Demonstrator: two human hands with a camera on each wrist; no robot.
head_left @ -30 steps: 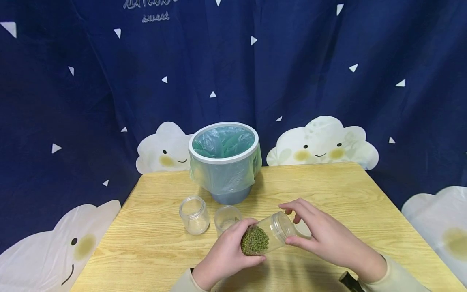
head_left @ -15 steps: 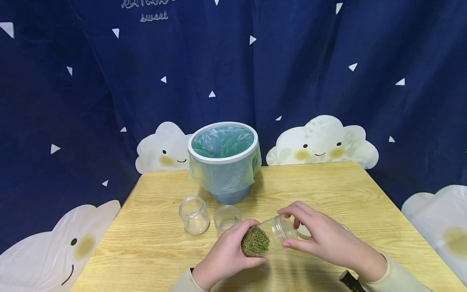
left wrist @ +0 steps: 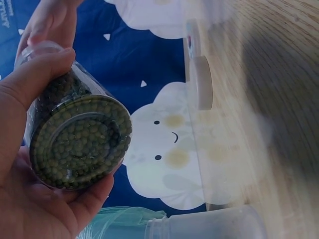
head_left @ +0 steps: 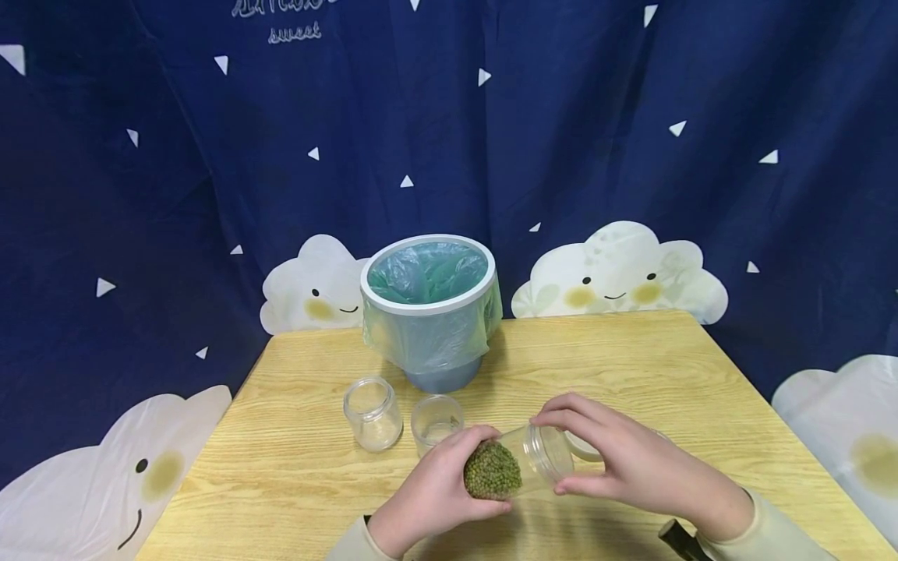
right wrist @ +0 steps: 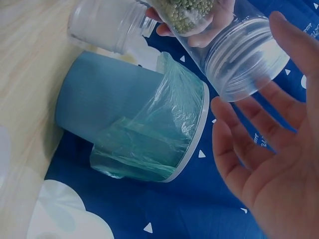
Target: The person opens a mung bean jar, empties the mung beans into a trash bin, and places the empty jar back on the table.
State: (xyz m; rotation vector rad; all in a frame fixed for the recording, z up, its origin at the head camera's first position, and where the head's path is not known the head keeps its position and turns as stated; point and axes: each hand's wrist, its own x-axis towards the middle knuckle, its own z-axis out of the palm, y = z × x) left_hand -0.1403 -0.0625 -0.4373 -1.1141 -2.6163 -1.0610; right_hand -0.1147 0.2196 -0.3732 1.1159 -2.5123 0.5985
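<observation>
A clear plastic jar [head_left: 529, 454] holding mung beans [head_left: 493, 470] is tilted on its side above the table, its uncapped mouth toward the right. My left hand [head_left: 438, 483] grips it round the base end, where the beans have gathered; the left wrist view shows the jar's bottom [left wrist: 82, 142] packed with beans. At the mouth, my right hand [head_left: 624, 460] spans the threaded rim [right wrist: 246, 55], fingers curved on the far side and thumb at the near edge. A pale round lid [head_left: 584, 449] lies on the table, partly hidden behind my right hand.
Two clear jars, one at the left [head_left: 374, 414] and one nearer the middle [head_left: 437, 421], stand on the wooden table [head_left: 295, 467]. Behind them is a blue bin [head_left: 442, 379] with a green liner bag [head_left: 428, 273]. A dark blue curtain [head_left: 575, 156] hangs beyond the table.
The jar's mouth end has dipped slightly toward me and moved right, my right hand going down with it. Its fingertips have come closer to the rim. The left hand has barely moved.
</observation>
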